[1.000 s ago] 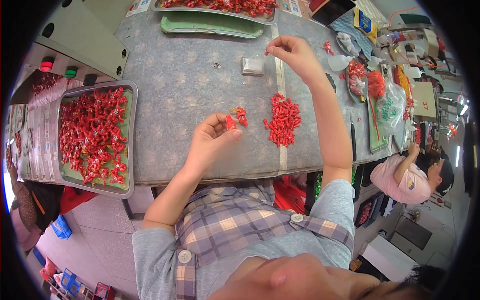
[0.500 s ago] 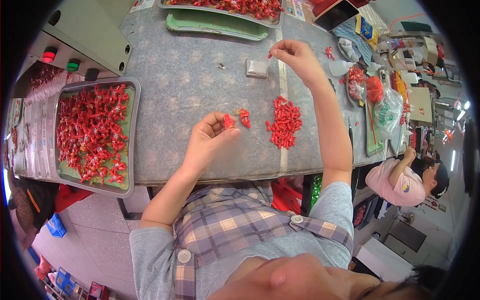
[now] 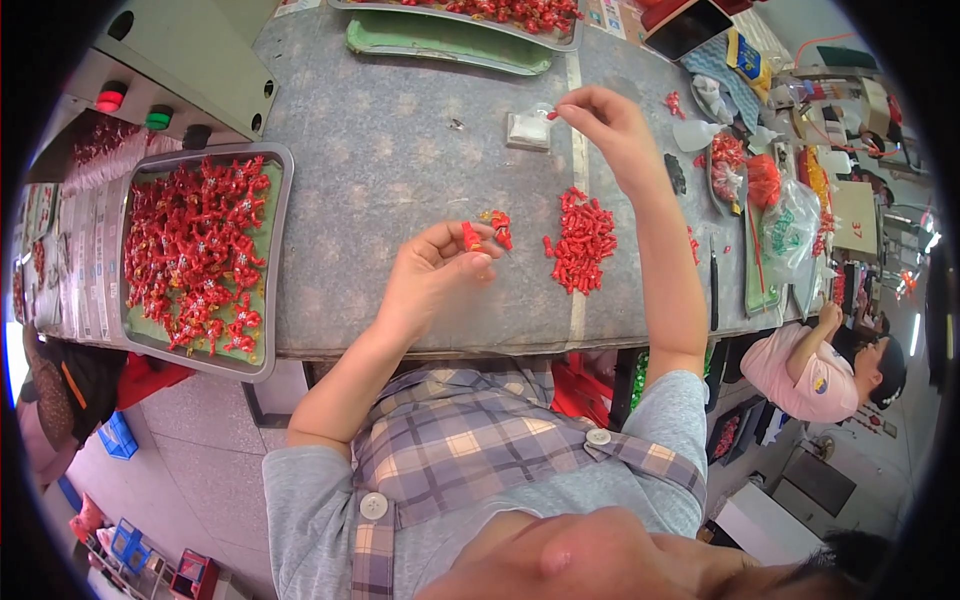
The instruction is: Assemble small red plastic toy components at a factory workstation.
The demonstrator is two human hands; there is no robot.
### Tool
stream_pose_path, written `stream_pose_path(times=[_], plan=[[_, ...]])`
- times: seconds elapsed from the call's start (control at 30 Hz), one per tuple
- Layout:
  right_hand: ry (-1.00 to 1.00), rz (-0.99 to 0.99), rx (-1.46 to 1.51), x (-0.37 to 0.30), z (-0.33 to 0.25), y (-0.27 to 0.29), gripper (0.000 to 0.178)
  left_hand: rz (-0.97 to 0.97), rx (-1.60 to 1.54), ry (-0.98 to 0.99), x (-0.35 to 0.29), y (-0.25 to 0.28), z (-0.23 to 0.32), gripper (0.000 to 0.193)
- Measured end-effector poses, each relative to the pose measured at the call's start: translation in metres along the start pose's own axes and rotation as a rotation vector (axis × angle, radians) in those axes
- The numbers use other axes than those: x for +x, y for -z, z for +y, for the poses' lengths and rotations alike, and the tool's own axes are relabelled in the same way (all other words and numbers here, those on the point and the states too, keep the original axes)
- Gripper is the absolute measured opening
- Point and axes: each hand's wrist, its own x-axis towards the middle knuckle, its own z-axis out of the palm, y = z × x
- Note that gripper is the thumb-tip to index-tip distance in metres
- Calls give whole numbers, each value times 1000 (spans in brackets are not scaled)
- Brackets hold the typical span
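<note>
My left hand (image 3: 425,280) is closed in a pinch on a small red plastic figure part (image 3: 471,237) over the table's near middle. Just past its fingertips, a red and yellow toy figure (image 3: 501,230) appears to lie on the tabletop. Farther out, my right hand (image 3: 612,135) pinches a tiny red piece (image 3: 552,115) between thumb and forefinger. Those fingertips are beside the upper right corner of a small square block with a whitish top (image 3: 528,132). Between the two arms, a heap of small red pieces (image 3: 583,242) rests on the table.
A metal tray (image 3: 277,260) of red figures stands at left, below a machine with buttons (image 3: 158,117). Another tray (image 3: 450,15) is at the far edge, by a green tray (image 3: 440,50). Bottles, bags and a black pen-like tool (image 3: 714,280) lie right. A person (image 3: 800,370) sits beyond.
The whole view has shifted slightly. My right hand, still pinching the red piece, has come a little nearer the square block. The left hand keeps its hold, almost unmoved.
</note>
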Motion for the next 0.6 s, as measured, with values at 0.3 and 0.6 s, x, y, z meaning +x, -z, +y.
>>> stream_pose_path(times=[0.3, 0.6], plan=[[-55, -124, 545, -110, -1, -44, 9, -90, 34, 161, -7, -11, 2, 39], [1, -152, 626, -125, 12, -55, 8, -109, 160, 188, -8, -15, -5, 31]])
